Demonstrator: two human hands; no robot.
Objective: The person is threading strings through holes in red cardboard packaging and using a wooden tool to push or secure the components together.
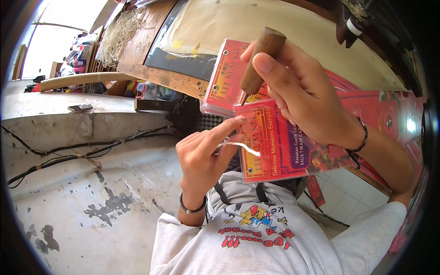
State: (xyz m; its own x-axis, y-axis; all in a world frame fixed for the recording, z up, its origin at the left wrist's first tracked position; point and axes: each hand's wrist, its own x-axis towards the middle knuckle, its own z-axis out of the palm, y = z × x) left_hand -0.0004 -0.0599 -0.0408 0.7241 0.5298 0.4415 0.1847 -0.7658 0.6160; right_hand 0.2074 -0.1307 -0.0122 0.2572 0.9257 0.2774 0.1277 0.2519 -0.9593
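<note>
My right hand (305, 89) is closed around the wooden handle of an awl (265, 50). The awl's thin metal tip points down at the upper left corner of a red printed plastic-covered sign (293, 156). At that sign's left edge is my left hand (199, 149), its index fingertip resting near the corner and its other fingers curled. A white string (246, 145) runs from the left fingers over the sign. A metal eyelet (250, 169) shows in the sign's lower left corner. Behind lies a stack of similar red signs (217, 94) with eyelets, partly hidden by my right hand.
A wooden workbench (169, 81) with a large cream sheet (293, 23) lies ahead. Loose pale strings (120, 39) hang in a bundle at the far left. Black cables (68, 158) run along a worn white wall (114, 183). A phone (80, 108) rests on its ledge.
</note>
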